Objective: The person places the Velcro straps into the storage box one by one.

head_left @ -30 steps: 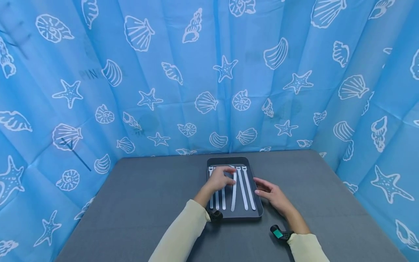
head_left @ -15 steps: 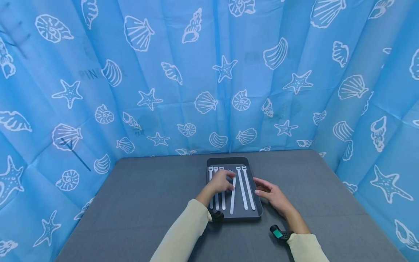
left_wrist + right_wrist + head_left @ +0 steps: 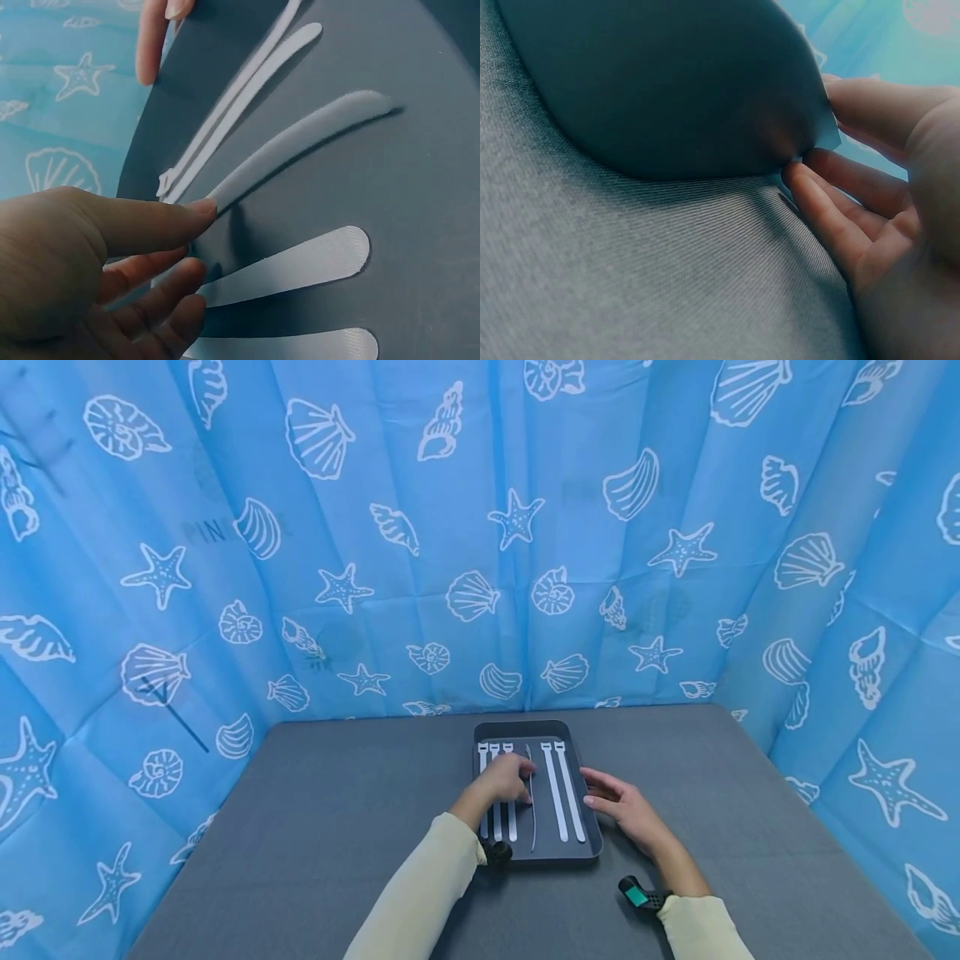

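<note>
My left hand [image 3: 501, 779] is over a dark grey tray [image 3: 551, 852] and pinches a white hook-and-loop cable tie [image 3: 292, 142] between thumb and fingers. The held tie stands on its narrow edge in the head view, its lower end reaching toward the tray's near side. On its left lie several flat ties [image 3: 512, 827], partly covered by the hand; on its right lie two more ties [image 3: 564, 793]. Slotted heads show at their far ends. My right hand [image 3: 630, 810] touches the tray's right outer wall with its fingers fairly straight.
A grey cloth-covered table [image 3: 360, 810] carries the tray near its middle. Behind and at both sides hangs a blue shell-print curtain [image 3: 420, 552]. Dark bands with cameras [image 3: 637, 893] sit at the wrists.
The middle tie has turned from lying face-up to standing on its edge, and its head has shifted left. My left hand has moved slightly nearer. My right hand stays still.
</note>
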A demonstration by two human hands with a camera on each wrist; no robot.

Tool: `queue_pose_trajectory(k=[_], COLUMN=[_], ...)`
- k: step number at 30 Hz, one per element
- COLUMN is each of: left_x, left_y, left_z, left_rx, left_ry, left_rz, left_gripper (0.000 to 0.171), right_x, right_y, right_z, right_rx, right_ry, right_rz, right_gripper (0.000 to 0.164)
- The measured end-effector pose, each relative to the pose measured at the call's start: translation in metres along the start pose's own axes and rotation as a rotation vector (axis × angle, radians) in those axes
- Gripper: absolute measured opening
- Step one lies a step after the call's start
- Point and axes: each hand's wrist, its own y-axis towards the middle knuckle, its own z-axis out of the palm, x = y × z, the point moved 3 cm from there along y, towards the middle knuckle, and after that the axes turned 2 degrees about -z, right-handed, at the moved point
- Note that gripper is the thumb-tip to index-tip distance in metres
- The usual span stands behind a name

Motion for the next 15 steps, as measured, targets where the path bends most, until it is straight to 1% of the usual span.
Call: queue_pose_trajectory(k=[4,7,11,15], left_x=[0.001,0.002,0.004,0.005], left_y=[0.000,-0.001,-0.003,-0.003], left_z=[0.001,0.001,0.001,0.000], left_rx=[-0.007,-0.012,-0.016,-0.021], left_ry=[0.012,0.010,0.013,0.033], left_rz=[-0.018,-0.023,-0.030,-0.022], left_gripper=[0.054,0.053,0.053,0.052], right_x=[-0.020,-0.031,-0.032,-0.030], right_y=[0.009,0.013,0.014,0.012], right_z=[-0.001,-0.002,-0.002,-0.002], right_rx=[-0.004,-0.009,-0.010,-0.009], right_ry=[-0.008,-0.007,0.001,-0.001], right_rz=[0.001,0.004,0.002,0.000], right_gripper=[0.054,0.056,0.057,0.058])
